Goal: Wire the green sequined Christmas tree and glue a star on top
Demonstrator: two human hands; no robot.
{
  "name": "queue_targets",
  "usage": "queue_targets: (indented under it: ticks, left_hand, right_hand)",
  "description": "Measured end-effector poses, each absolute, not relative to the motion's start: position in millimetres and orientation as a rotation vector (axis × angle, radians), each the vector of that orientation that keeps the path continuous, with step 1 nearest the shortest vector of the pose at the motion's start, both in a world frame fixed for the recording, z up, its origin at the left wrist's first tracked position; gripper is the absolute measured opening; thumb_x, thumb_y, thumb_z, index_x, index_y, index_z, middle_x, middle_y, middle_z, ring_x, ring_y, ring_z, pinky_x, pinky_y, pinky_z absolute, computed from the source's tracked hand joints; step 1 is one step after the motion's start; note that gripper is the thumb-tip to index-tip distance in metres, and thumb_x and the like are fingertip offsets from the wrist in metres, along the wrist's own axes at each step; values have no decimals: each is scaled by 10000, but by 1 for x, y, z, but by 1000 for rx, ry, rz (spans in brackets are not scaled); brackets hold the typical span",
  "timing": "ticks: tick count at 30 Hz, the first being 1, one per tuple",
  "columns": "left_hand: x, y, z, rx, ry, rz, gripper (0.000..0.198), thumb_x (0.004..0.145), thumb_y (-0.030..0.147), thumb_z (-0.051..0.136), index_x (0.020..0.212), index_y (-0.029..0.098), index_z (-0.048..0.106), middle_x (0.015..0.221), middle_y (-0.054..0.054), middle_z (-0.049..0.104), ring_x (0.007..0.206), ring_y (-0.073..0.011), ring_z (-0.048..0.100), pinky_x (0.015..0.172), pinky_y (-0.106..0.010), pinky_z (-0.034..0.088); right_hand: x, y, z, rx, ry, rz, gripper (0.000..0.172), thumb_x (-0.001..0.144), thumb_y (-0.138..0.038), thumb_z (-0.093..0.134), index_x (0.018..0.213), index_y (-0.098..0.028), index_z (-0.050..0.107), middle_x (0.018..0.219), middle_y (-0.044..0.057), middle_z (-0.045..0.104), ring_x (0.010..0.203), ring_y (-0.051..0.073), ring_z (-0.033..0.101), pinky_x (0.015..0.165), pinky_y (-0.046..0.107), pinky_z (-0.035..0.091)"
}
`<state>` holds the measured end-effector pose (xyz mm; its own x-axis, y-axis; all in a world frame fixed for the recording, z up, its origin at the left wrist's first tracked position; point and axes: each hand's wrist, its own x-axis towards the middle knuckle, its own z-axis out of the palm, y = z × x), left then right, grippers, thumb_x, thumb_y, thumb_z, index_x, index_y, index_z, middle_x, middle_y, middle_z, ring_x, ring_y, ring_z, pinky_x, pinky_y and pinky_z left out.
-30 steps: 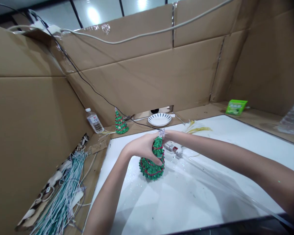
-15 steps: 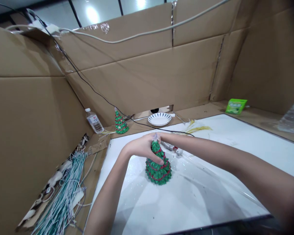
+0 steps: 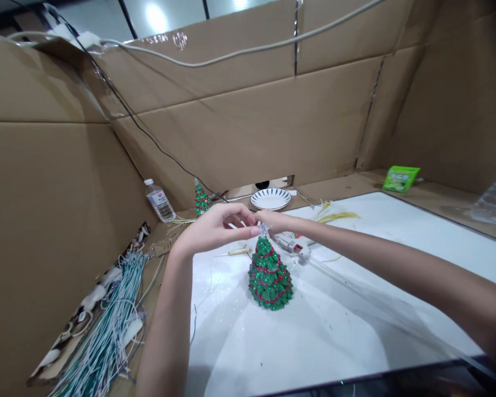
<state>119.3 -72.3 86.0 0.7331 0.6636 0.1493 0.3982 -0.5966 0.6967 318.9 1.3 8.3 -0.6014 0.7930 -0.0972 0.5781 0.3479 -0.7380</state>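
Observation:
A small green beaded Christmas tree (image 3: 270, 275) with red garlands stands upright on the white board. At its tip is a clear, sparkly topper (image 3: 264, 228). My left hand (image 3: 227, 226) reaches in from the left, its thumb and fingers pinched at the topper. Just behind the topper, my right hand (image 3: 271, 220) has its fingers bent toward the left fingertips; what they hold is hidden. Beside the tree, under my right forearm, lies a glue gun (image 3: 291, 244) with a clear body. To the tree's left rests a thin awl (image 3: 237, 252) with a pale handle.
A second beaded tree (image 3: 202, 199) stands at the back, partly behind my left hand. Near it are a water bottle (image 3: 160, 201) and a striped plate (image 3: 270, 199). Yellow strands (image 3: 334, 216), a green packet (image 3: 400, 179) and bundled pale-green wires (image 3: 111, 325) lie around the board.
My left hand has moved up and left, off the tree's side to its topper. More of the tree, the awl and the glue gun now show.

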Motion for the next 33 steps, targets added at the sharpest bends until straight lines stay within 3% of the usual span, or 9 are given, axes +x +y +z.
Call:
queue_targets:
  ticks: [3, 5, 12, 16, 27, 33]
  left_hand:
    - [125, -79, 88, 2326, 830, 637, 291, 803, 438, 644, 882, 159, 654, 777, -31, 656, 692, -118, 596, 598, -223, 475]
    - [130, -82, 87, 2352, 841, 665, 287, 781, 425, 670, 883, 157, 673, 800, -39, 676, 707, -127, 610, 610, -229, 485]
    - [139, -85, 85, 2432, 894, 774, 215, 833, 338, 605, 772, 152, 695, 696, -26, 666, 637, -105, 577, 581, -225, 456]
    - [138, -84, 85, 2378, 910, 810, 230, 833, 353, 606, 766, 151, 692, 652, -26, 649, 596, -101, 552, 539, -226, 441]
    - [142, -71, 78, 2135, 873, 813, 204, 817, 325, 636, 760, 135, 685, 661, -33, 664, 608, -114, 618, 570, -232, 521]
    - [144, -66, 75, 2069, 908, 805, 197, 804, 306, 644, 717, 131, 669, 657, -42, 665, 594, -110, 597, 560, -238, 498]
  right_hand:
    - [359, -10, 5, -1351, -2400, 751, 199, 829, -221, 583, 999, -166, 671, 962, 68, 667, 814, 190, 610, 762, 330, 479]
    - [390, -24, -1, -1392, -2426, 595, 283, 750, -151, 562, 1000, -193, 687, 929, 60, 686, 760, 197, 616, 709, 310, 458]
    - [445, -47, -53, -1354, -2600, 180, 649, 558, 4, 477, 1153, -185, 654, 1219, 116, 606, 1152, 294, 529, 924, 390, 433]
    - [448, -37, -77, -1301, -2626, -52, 605, 642, -31, 485, 1212, -180, 622, 1228, 124, 595, 1131, 281, 544, 914, 391, 454]
    - [442, -47, -76, -1258, -2560, -472, 388, 753, -67, 464, 1070, -203, 639, 1045, 126, 581, 963, 262, 559, 814, 376, 439]
    - [441, -71, -65, -1265, -2255, -453, 347, 798, -76, 439, 1081, -197, 600, 1003, 109, 597, 767, 206, 588, 630, 306, 428]
